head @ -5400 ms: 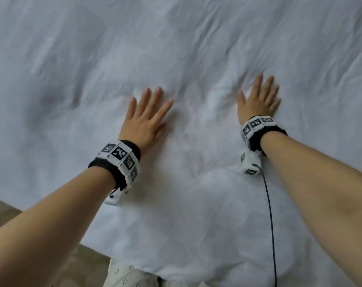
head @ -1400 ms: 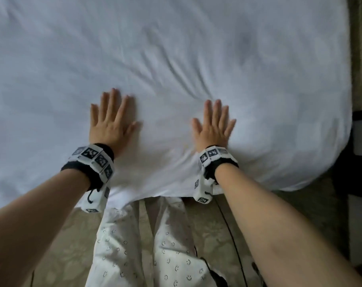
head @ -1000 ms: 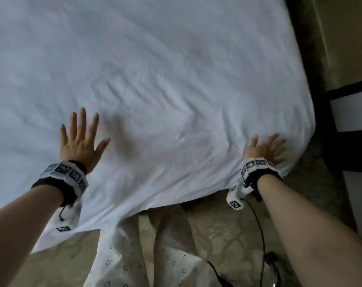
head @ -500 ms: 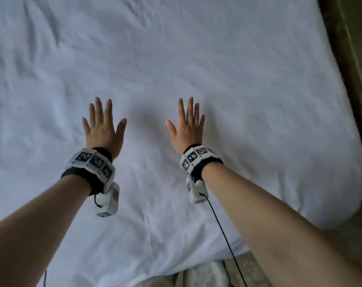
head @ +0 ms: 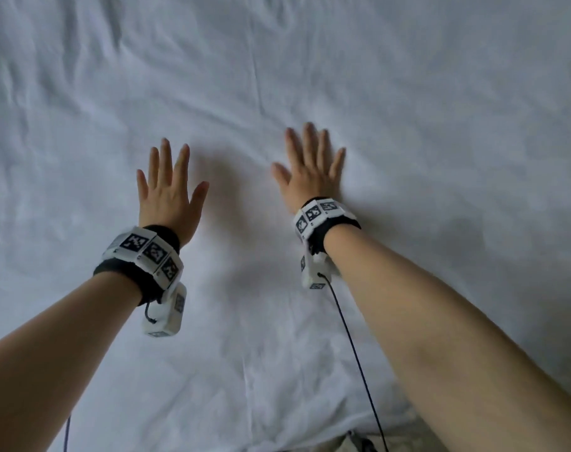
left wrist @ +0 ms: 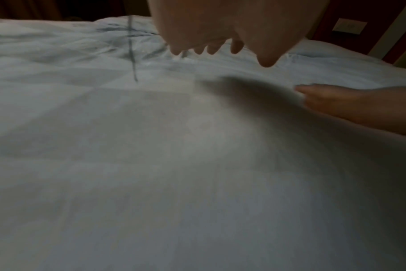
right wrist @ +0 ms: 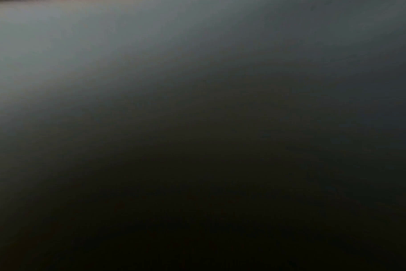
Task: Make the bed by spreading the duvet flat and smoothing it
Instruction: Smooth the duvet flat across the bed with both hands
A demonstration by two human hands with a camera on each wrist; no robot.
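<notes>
A white duvet (head: 408, 125) covers nearly the whole head view, with fine wrinkles and a long crease running up its middle. My left hand (head: 168, 187) is spread with straight fingers left of centre; the left wrist view shows this hand (left wrist: 220, 33) hovering just above the duvet (left wrist: 151, 165). My right hand (head: 310, 168) lies palm down, flat on the fabric, fingers straight and slightly fanned. From the left wrist, the right hand (left wrist: 341, 102) presses on the cloth at the right. The right wrist view is dark and blurred.
The duvet's near edge (head: 277, 442) hangs over the bed at the bottom, with a strip of floor (head: 352, 443) below it. A black cable (head: 352, 340) trails from the right wristband across the cloth. Dark wall panels with a switch plate (left wrist: 349, 25) stand beyond the bed.
Both hands have slid further up the duvet, away from the near edge, staying flat and side by side. The view has followed, so the bed's right corner has left the picture.
</notes>
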